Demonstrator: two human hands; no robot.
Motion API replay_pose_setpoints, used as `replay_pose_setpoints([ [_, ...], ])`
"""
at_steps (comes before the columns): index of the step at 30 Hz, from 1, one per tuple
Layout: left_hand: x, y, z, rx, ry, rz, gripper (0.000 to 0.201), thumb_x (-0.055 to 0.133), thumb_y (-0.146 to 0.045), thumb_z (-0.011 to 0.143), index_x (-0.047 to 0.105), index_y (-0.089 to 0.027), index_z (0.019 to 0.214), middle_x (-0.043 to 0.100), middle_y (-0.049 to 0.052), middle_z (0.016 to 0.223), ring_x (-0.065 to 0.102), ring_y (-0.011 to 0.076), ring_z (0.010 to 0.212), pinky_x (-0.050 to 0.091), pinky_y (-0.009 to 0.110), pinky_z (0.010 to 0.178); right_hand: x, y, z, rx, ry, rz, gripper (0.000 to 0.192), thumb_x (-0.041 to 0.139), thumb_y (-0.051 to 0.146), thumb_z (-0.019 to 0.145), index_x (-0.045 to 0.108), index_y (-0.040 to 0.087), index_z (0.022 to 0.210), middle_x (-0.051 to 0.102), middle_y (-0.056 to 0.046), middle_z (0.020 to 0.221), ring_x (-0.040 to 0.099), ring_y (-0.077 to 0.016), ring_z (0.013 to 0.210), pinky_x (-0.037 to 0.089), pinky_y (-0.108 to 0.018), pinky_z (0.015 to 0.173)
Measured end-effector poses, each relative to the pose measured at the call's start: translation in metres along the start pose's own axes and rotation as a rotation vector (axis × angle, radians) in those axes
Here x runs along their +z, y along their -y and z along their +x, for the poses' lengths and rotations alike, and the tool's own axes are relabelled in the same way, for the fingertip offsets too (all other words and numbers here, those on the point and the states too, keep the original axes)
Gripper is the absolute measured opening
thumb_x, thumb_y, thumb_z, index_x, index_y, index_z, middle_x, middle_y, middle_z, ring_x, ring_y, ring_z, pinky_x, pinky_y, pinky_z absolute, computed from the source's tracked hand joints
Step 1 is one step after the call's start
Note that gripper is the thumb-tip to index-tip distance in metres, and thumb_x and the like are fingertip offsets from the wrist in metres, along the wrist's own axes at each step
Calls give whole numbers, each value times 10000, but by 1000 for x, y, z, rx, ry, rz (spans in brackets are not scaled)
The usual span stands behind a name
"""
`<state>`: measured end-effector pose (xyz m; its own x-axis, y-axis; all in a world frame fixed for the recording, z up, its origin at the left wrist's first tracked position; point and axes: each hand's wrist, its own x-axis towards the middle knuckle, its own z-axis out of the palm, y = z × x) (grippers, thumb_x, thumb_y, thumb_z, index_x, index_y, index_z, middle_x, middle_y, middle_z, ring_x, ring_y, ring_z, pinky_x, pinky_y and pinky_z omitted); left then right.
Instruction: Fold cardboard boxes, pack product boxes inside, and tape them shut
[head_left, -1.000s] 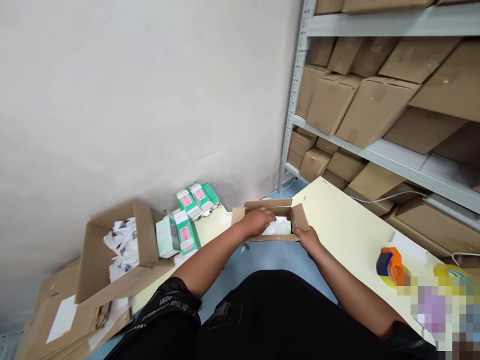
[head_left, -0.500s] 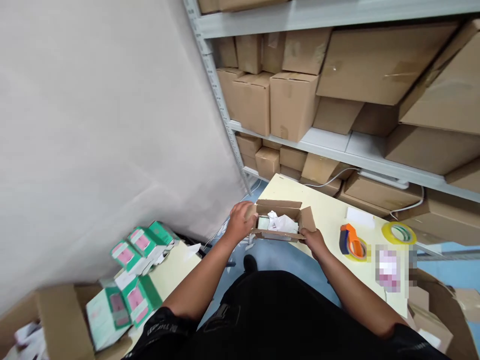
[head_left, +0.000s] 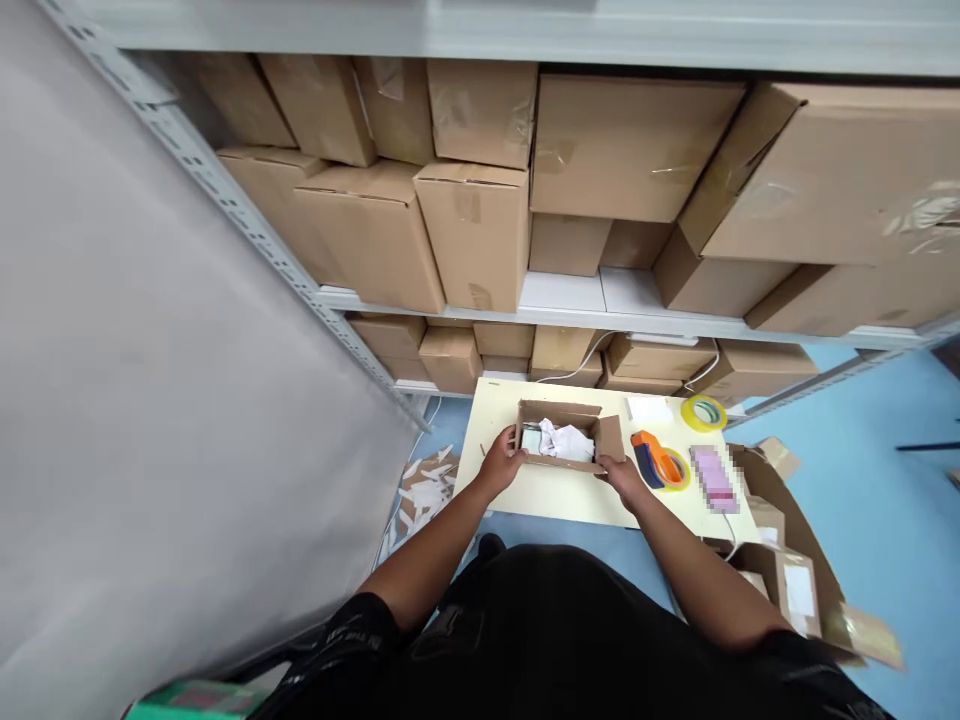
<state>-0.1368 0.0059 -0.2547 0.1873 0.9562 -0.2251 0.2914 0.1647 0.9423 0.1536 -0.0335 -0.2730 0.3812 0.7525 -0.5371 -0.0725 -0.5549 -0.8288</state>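
Note:
A small open cardboard box (head_left: 600, 436) rests on a pale yellow table (head_left: 555, 492) in front of me. Inside it lie crumpled white paper (head_left: 564, 441) and a pale green packet (head_left: 531, 438). My left hand (head_left: 498, 464) grips the box's left end. My right hand (head_left: 619, 478) holds its near right corner. The box flaps stand open.
An orange tape dispenser (head_left: 654, 458) and a yellow tape roll (head_left: 702, 411) lie right of the box, with a blurred pink item (head_left: 712, 478) beside them. Shelves of cardboard cartons (head_left: 480, 215) stand behind the table. An open carton (head_left: 787, 560) sits on the blue floor at right. Paper scraps (head_left: 424, 490) litter the floor at left.
I have turned right, carrying the box from the left table over to this table by the shelves. My left hand came out of the box and now grips its left end.

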Motion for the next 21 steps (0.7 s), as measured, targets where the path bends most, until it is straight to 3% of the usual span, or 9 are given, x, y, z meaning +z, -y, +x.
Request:
replay_pose_setpoints([
  [5,-11,14,15,67,158,61,651,647,-414,953,458,-198,1537,490,181,1599,570,313,1395,557,449,1065,-8,-6,-2,27,-62,-29,434,780,412,744,723,141,1078,790,-132,1060,756,-276,982,659,-397,808],
  [7,-15,18,16,130,227,116,782,708,-464,908,412,-207,1584,381,185,1669,525,327,1436,595,426,1000,-18,-10,-9,-102,-51,-85,536,727,519,812,716,164,1214,779,-127,1183,730,-287,1119,631,-424,915],
  [10,-17,23,15,219,285,267,850,791,-499,843,455,-240,1579,310,149,1712,416,342,1526,567,438,1071,-30,-16,-22,-450,83,-267,622,653,579,898,649,222,1407,637,-120,1497,592,-293,1387,515,-465,1133],
  [12,-15,23,15,246,263,361,732,760,-491,881,534,-234,1528,330,136,1707,379,338,1555,488,466,1179,-31,-19,-25,-615,182,-434,632,696,562,890,644,242,1433,531,-115,1610,487,-306,1493,400,-490,1243],
  [14,-11,21,16,259,222,419,541,684,-465,949,637,-212,1425,354,135,1697,446,329,1515,422,473,1239,-28,-21,-22,-690,202,-568,577,714,541,892,685,235,1381,508,-128,1624,450,-324,1518,334,-506,1286],
  [18,0,11,22,262,145,476,335,596,-448,1008,776,-194,1132,464,127,1615,591,302,1376,432,441,1234,-17,-19,-2,-727,132,-616,412,591,513,982,728,206,1221,633,-173,1440,553,-333,1401,411,-526,1233],
  [21,4,6,30,197,67,502,262,662,-398,954,755,-198,1096,580,123,1471,646,284,1281,515,435,1151,-15,-18,12,-732,94,-576,418,589,511,971,662,209,1251,647,-165,1317,628,-325,1261,517,-534,1117],
])
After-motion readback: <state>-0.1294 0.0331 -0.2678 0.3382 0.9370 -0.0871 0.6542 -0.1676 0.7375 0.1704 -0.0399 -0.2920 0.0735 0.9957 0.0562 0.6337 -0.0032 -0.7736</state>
